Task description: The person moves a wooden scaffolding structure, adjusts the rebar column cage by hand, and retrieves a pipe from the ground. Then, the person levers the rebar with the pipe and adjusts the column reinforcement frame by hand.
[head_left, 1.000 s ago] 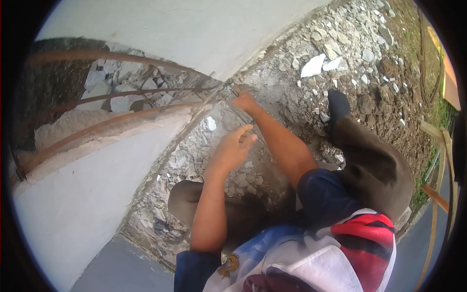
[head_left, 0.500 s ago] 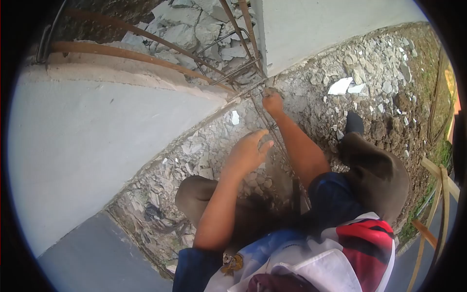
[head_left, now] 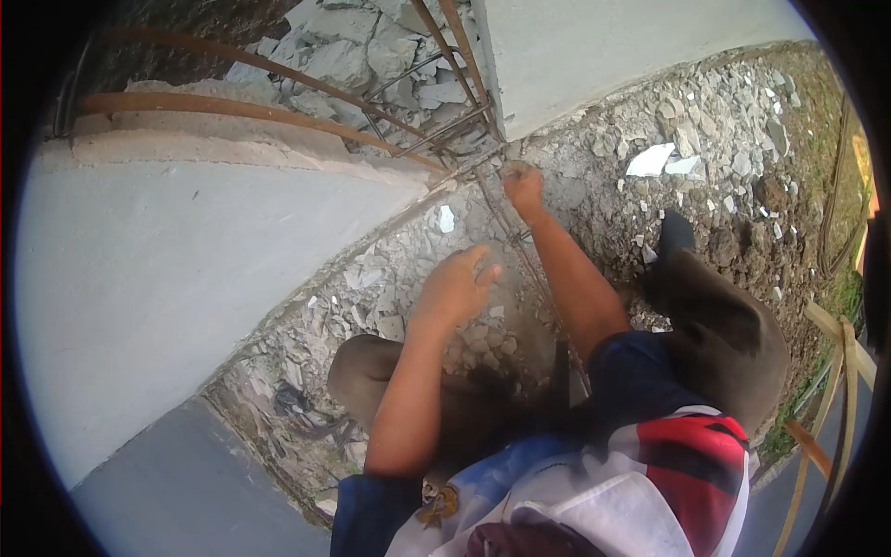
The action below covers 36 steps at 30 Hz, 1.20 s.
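My left hand (head_left: pixel 455 286) hovers over the rubble in front of my knees, fingers spread and thumb apart, with nothing in it. Farther forward, my right hand (head_left: pixel 523 188) is closed down at the ground by the wall corner. Its fingertips look grey with dust, and what they hold, if anything, cannot be made out. Thin metal rods (head_left: pixel 506 226) run along the ground from the corner back toward my body, just left of my right forearm. A white chip (head_left: pixel 446 219) lies on the rubble between my left hand and the wall.
A low white wall (head_left: pixel 213 251) stands on the left, another white wall (head_left: pixel 585 65) at the top. Rusty bars (head_left: pixel 251 110) and bent stirrups (head_left: pixel 436 137) stick out between them over broken concrete (head_left: pixel 357 51). Loose rubble (head_left: pixel 687 130) covers the right side; wooden strips (head_left: pixel 826 399) stand lower right.
My left hand has drawn back slightly to the left, away from the rods. My right hand stays closed near the corner, shifted only a little.
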Each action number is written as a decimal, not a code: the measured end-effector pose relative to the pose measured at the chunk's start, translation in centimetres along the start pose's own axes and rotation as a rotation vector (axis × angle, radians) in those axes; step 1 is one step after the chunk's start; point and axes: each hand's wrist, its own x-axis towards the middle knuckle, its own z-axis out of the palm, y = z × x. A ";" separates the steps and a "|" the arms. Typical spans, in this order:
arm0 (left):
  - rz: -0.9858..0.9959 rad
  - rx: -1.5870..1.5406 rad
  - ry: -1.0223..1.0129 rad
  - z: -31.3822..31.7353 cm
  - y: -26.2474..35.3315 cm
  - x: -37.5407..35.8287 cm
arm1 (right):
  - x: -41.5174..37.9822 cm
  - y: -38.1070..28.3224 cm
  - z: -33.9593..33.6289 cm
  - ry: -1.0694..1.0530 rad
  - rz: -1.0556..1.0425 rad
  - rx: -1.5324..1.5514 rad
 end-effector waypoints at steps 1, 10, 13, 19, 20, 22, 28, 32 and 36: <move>-0.024 -0.038 -0.009 -0.1 0.1 0.1 | -0.2 -0.2 -0.5 -0.082 0.103 0.125; 0.035 -0.077 -0.044 0.4 2.2 0.3 | -0.8 -3.5 -1.0 -0.355 0.199 0.159; 0.028 -0.070 -0.014 0.9 1.1 -0.3 | -0.2 -3.0 -2.5 -0.487 0.313 0.091; 0.013 -0.061 0.047 1.3 -0.2 -0.5 | -0.4 -3.9 -2.7 -0.523 0.407 0.169; 0.015 -0.066 0.047 1.4 0.0 -0.4 | -0.2 -4.2 -2.9 -0.555 0.415 0.169; 0.029 -0.038 0.051 1.7 0.1 -0.3 | -0.2 -5.1 -2.7 -0.559 0.434 0.133; 0.061 -0.048 0.100 2.5 0.2 0.2 | 1.6 -2.7 -2.9 -0.622 0.394 0.123; 0.026 -0.026 0.100 1.9 0.5 0.2 | 0.6 -3.3 -1.8 -0.544 0.265 -0.059; 0.045 -0.047 0.116 2.8 1.3 0.9 | -0.7 -4.8 -2.0 -0.485 0.174 -0.222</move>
